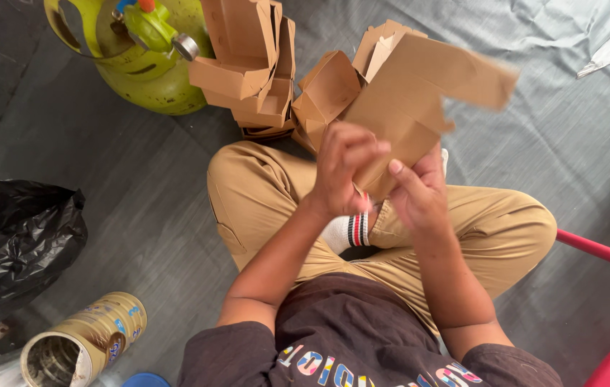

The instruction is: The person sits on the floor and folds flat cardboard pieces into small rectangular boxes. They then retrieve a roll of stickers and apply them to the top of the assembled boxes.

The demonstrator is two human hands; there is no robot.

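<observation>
Brown cardboard sheet (420,93), creased and notched, slants up to the far right; my left hand (344,172) and right hand (420,193) pinch its lower end.

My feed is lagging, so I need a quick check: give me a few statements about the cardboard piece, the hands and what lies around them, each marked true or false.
1. Both the left hand and the right hand grip the flat brown cardboard piece. True.
2. Folded cardboard boxes are piled on the floor beyond the knees. True.
3. The gas cylinder at the top left is blue. False: it is yellow-green.
4. The open tin can stands upright. False: it lies on its side at the lower left.
5. A black plastic bag lies at the left edge. True.
6. The person is standing. False: they sit cross-legged on the floor.
</observation>
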